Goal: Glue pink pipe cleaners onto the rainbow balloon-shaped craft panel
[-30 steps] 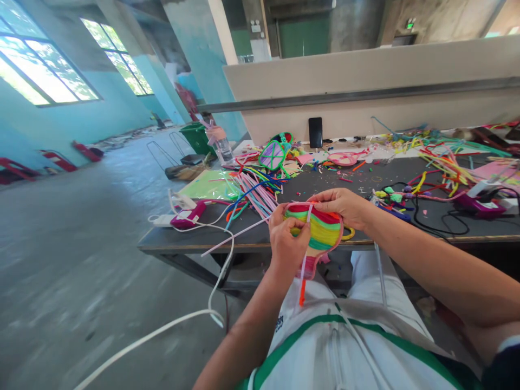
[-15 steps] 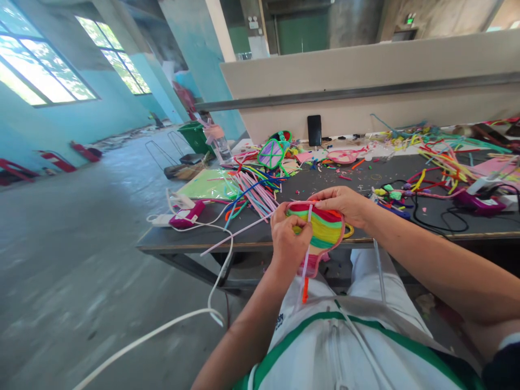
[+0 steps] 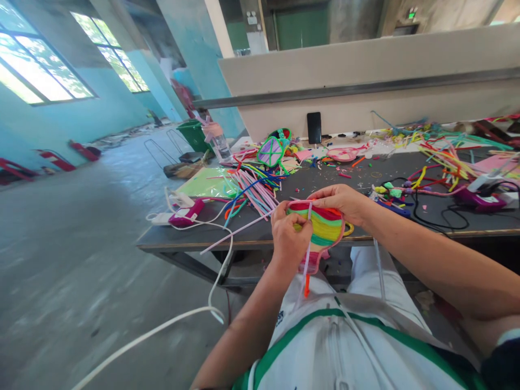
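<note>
The striped piece (image 3: 328,232) is positioned at the near edge of the table (image 3: 385,165). A lilac stem (image 3: 307,252) runs down its face. The left hand (image 3: 287,235) is closed on the piece's left side, thumb and forefinger at the stem. The right hand (image 3: 340,203) is clamped on the top edge. Beyond: a stem bundle (image 3: 255,190) and an upright phone (image 3: 314,128).

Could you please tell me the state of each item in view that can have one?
Left hand: closed, thumb and forefinger pinching at the lilac strip
Right hand: closed on the craft piece's upper edge
Striped craft piece: held up, off the table
Lilac strip: lying across the piece, lower end hanging
Phone: propped upright, screen dark
Bottle: standing, pink top on
Exit sign: lit green
</note>
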`<action>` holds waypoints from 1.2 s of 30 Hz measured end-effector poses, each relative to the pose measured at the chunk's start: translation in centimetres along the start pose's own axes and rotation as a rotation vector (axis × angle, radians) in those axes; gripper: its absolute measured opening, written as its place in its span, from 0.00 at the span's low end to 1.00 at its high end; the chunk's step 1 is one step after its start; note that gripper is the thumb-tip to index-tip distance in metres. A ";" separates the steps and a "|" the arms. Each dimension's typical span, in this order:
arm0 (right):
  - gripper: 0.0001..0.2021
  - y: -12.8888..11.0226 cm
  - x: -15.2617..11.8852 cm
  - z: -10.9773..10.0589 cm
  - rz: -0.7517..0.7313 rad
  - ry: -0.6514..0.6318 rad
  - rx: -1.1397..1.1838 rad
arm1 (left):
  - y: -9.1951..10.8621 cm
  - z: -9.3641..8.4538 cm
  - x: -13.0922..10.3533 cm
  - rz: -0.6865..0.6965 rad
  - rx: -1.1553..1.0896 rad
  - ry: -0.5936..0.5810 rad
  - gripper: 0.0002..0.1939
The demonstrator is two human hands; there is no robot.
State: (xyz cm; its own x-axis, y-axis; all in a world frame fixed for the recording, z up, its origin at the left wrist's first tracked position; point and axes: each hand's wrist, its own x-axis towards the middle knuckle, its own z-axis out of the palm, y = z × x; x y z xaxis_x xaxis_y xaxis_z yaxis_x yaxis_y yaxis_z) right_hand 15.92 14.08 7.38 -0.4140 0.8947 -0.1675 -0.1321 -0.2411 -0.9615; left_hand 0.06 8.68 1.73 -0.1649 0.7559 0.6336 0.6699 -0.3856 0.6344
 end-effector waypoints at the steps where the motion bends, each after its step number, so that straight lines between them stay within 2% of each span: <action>1: 0.15 0.0 0.1 0.0 0.000 0.000 -0.008 | 0.0 0.1 0.0 0.000 0.002 0.001 0.05; 7: 0.14 0.4 0.6 -0.1 -0.011 0.009 -0.046 | -0.4 0.5 0.0 0.012 0.008 0.012 0.05; 15: 0.07 0.5 1.2 0.1 -0.048 0.092 -0.102 | -1.0 1.2 0.2 0.019 0.036 -0.006 0.04; 19: 0.05 0.0 1.2 -0.3 -0.051 0.092 -0.110 | -1.3 0.5 0.9 0.034 -0.032 -0.087 0.01; 22: 0.06 -0.6 1.3 -0.9 -0.055 0.099 -0.097 | -1.7 -0.7 1.7 0.024 -0.196 -0.142 0.05; 25: 0.06 -1.2 1.3 -1.6 -0.070 0.107 -0.070 | -2.3 -1.7 2.2 -0.180 -0.486 -0.135 0.10; 29: 0.06 -1.8 1.9 -2.7 -0.095 0.144 -0.048 | -2.7 -1.7 2.3 -0.509 -0.879 -0.303 0.21; 33: 0.06 -1.9 2.7 -3.7 -0.082 0.167 -0.022 | -2.9 -0.7 1.8 -0.660 -1.031 -0.396 0.26; 36: 0.06 -1.8 3.1 -3.9 -0.062 0.156 0.000 | -3.1 0.2 1.1 -0.719 -1.153 -0.537 0.24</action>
State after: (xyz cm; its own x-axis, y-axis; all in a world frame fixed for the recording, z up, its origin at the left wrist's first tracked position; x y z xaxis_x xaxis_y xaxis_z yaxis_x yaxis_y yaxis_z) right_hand 18.42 18.77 7.79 -0.2600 0.9554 -0.1399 -0.1533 -0.1839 -0.9709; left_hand -2.05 10.85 0.40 0.2509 0.9672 -0.0404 -0.4202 0.1464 0.8955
